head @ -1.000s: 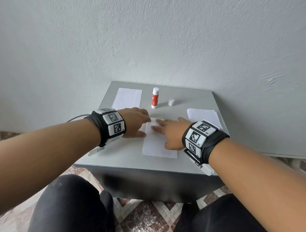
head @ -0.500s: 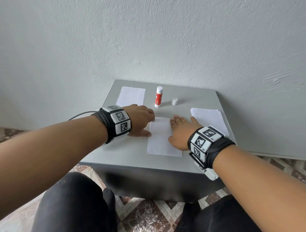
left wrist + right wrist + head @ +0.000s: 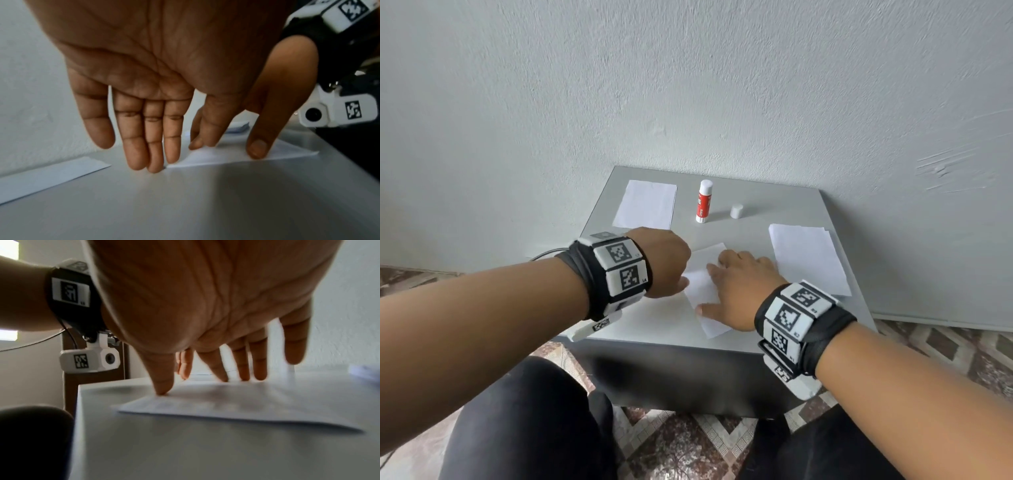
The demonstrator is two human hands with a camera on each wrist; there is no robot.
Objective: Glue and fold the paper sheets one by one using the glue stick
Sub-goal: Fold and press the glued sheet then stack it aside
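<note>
One folded paper sheet (image 3: 705,291) lies near the front middle of the grey counter (image 3: 756,219), turned at a slight angle to the counter's edges. The right hand (image 3: 736,291) lies flat on it, the fingers (image 3: 257,363) straight and a little spread, the thumb tip and three fingertips pressing the paper down; the little finger is lifted off it. The left hand (image 3: 661,260) is just beside the sheet on its left, its fingers (image 3: 152,146) also straight and held close together, with the tips touching the counter at the sheet's left corner; it holds nothing. Further back, one glue stick (image 3: 703,202) in red and white stands upright without its cap, and one small white cap (image 3: 736,211) stands near it to the right, apart from it. One more white sheet (image 3: 645,205) lies flat at the far left of the counter. At the right side there is a small pile of white sheets (image 3: 808,257); at least two edges show, but I cannot count them exactly. Each wrist carries one black band with white marker blocks.
</note>
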